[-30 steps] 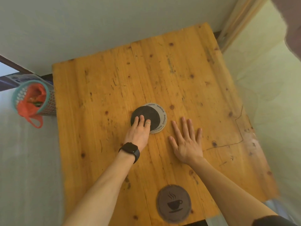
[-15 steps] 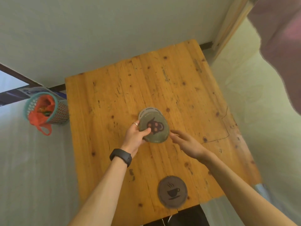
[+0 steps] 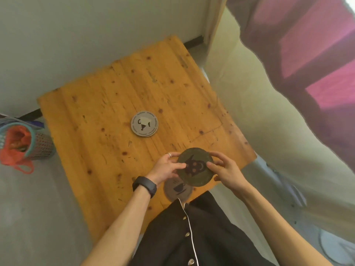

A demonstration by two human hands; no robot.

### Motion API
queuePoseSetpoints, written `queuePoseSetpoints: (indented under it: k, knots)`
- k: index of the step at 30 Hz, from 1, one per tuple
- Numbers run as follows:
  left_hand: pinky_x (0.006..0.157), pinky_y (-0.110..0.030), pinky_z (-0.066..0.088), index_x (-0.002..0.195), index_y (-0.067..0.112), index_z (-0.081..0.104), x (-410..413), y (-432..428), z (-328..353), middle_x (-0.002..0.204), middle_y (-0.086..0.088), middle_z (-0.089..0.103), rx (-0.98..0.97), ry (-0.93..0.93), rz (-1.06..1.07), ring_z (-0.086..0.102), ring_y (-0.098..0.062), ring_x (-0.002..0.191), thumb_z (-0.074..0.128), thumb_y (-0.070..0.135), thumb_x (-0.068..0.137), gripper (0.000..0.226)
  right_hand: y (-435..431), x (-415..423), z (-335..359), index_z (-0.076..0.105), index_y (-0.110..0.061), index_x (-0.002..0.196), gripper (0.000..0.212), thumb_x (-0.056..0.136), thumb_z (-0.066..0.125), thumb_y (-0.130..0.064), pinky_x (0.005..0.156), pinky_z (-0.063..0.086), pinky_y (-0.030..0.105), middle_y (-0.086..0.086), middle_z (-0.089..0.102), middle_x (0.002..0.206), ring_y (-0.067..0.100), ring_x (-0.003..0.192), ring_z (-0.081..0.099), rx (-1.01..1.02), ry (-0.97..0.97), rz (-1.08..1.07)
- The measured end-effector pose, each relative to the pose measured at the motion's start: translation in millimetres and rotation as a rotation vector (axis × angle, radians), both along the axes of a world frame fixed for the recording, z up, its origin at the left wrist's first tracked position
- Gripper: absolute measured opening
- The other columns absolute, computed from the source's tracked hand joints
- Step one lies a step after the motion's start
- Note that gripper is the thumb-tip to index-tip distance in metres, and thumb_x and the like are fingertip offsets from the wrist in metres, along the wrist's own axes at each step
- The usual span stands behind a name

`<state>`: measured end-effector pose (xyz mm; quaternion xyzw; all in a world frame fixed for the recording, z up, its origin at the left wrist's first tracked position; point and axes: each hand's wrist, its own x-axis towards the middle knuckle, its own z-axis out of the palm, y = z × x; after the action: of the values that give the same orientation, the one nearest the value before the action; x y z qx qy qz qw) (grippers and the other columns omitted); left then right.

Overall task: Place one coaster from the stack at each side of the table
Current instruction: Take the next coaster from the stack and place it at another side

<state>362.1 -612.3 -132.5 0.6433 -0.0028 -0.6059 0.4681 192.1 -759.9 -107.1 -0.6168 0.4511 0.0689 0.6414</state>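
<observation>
A dark green round coaster (image 3: 196,167) with a dark face print is held above the near part of the wooden table (image 3: 107,116). My left hand (image 3: 166,168) grips its left edge and my right hand (image 3: 224,169) grips its right edge. The light grey coaster stack (image 3: 144,123) lies at the table's middle, apart from both hands. A brown coaster with a cup print (image 3: 177,190) lies flat at the near edge, partly under the held coaster.
A mesh basket (image 3: 41,144) with an orange bag stands on the floor left of the table. A wall runs behind the table. A pink and brown curtain (image 3: 317,54) hangs at the upper right. My dark shirt (image 3: 192,233) fills the bottom.
The green coaster has been lifted off the stack and carried toward the near edge. My right hand has joined my left on it. The view has shifted back from the table.
</observation>
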Motion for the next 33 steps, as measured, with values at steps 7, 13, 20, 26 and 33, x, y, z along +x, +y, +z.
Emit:
queuePoseSetpoints:
  k: [7,13,20,26,33]
  knots:
    - [0.072,-0.024,0.056,0.095,0.031,0.073,-27,-75,19,0.098,0.004,0.073,-0.134,-0.351,-0.385,0.068,-0.009,0.093,0.073,0.025,0.085,0.011,-34,-55,15,0.066,-0.041,0.117,0.023,0.098,0.064,-0.029,0.057,0.051,0.014,-0.007,0.074,0.097,0.0,0.078,0.071,-0.128,-0.021,0.019]
    - [0.061,-0.029,0.058,0.095,0.025,0.072,-74,-151,27,0.093,0.003,0.076,-0.159,-0.276,-0.111,0.071,-0.013,0.081,0.071,0.02,0.089,0.008,-100,-111,14,0.07,-0.03,0.111,0.027,0.087,0.077,-0.039,0.059,0.051,0.026,-0.005,0.079,0.093,0.011,0.08,0.074,-0.061,-0.05,-0.395]
    - [0.057,-0.029,0.059,0.113,0.011,0.063,-148,-246,13,0.103,-0.007,0.074,-0.034,-0.073,0.123,0.072,-0.015,0.071,0.069,0.017,0.09,0.025,-212,-172,-7,0.069,-0.022,0.11,0.022,0.09,0.076,-0.026,0.059,0.052,0.019,-0.001,0.079,0.089,0.003,0.067,0.069,-0.02,-0.066,-0.392]
    - [0.061,-0.029,0.06,0.113,0.01,0.06,-202,-305,2,0.112,-0.012,0.07,0.082,-0.098,0.204,0.07,-0.019,0.077,0.067,0.017,0.091,0.024,-300,-202,-18,0.067,-0.033,0.102,0.015,0.09,0.074,-0.026,0.061,0.05,0.023,-0.01,0.077,0.08,0.005,0.067,0.072,-0.097,0.007,-0.165]
    - [0.059,-0.022,0.058,0.099,0.022,0.062,-201,-333,-8,0.101,-0.002,0.069,0.12,-0.164,0.345,0.07,-0.01,0.074,0.069,0.019,0.09,0.012,-361,-170,-29,0.068,-0.028,0.106,0.015,0.091,0.073,-0.028,0.064,0.051,0.025,-0.007,0.078,0.085,0.006,0.068,0.072,-0.097,0.04,0.047]
